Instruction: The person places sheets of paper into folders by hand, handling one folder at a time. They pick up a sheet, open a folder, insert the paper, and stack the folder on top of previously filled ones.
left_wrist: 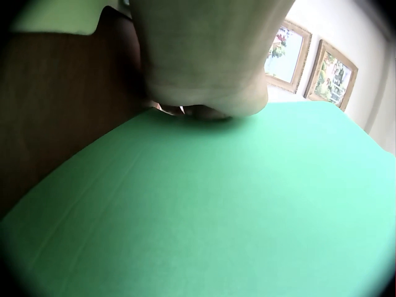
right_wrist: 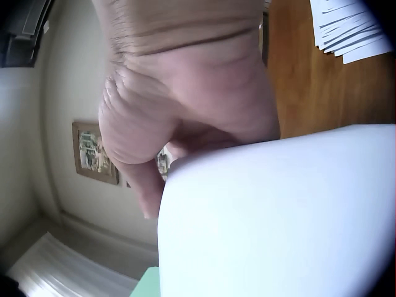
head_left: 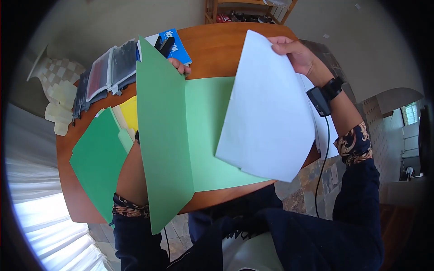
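A light green folder stands open, its left cover (head_left: 165, 144) raised and its right panel (head_left: 205, 135) flat on the table. The left hand (head_left: 181, 67) grips the raised cover at its top edge; most of that hand is hidden behind it in the head view. In the left wrist view the hand (left_wrist: 204, 68) is against the green cover (left_wrist: 235, 198). The right hand (head_left: 294, 54) pinches white paper (head_left: 271, 108) by its top right corner, holding it tilted over the folder's right panel. The right wrist view shows the hand (right_wrist: 185, 105) at the edge of the paper (right_wrist: 278, 210).
Dark green (head_left: 99, 158) and yellow (head_left: 129, 113) folders lie on the table's left side. Behind them are zippered pouches (head_left: 110, 67) and a blue notebook (head_left: 178, 45). More white sheets (head_left: 323, 131) lie at the right edge. A patterned vase (head_left: 61, 74) stands at the far left.
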`<act>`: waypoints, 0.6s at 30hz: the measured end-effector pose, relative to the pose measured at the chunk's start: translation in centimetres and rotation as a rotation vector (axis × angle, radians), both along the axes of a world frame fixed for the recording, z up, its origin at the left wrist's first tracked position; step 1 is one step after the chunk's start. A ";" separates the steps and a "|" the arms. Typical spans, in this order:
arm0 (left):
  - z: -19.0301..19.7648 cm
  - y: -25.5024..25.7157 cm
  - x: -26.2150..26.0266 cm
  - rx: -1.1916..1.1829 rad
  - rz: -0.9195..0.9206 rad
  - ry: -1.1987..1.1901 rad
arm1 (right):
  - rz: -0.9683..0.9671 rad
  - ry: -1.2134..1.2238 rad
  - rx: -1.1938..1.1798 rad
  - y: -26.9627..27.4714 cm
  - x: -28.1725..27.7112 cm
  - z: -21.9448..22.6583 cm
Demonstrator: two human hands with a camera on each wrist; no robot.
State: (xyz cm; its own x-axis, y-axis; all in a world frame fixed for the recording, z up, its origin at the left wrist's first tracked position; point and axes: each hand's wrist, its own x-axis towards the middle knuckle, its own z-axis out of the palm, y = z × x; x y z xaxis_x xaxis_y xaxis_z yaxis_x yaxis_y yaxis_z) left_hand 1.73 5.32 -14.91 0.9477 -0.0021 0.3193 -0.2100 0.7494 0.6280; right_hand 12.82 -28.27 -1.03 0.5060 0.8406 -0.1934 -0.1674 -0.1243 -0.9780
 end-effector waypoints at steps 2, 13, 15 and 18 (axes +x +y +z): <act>0.2 0.3 -0.1 0.034 -0.018 0.009 | -0.006 -0.187 -0.191 2.0 -0.9 -0.7; 1.0 0.3 -0.5 0.169 -0.034 -0.002 | 0.070 -0.775 -0.593 11.0 -5.0 -5.2; -0.6 0.9 0.7 0.088 -0.114 -0.083 | 0.033 -0.867 -0.602 12.0 -4.9 -5.1; -1.8 2.1 2.7 -0.022 -0.341 -0.264 | -0.010 -0.868 -0.627 13.1 -4.8 -5.2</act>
State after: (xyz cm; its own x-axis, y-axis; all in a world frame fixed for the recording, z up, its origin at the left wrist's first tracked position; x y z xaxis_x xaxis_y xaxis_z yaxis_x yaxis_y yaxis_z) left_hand 4.45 7.38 -16.74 0.7796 -0.2912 0.5544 -0.0996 0.8164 0.5688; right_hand 7.98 -15.18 -6.25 0.6848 0.7109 -0.1602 0.5508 -0.6488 -0.5251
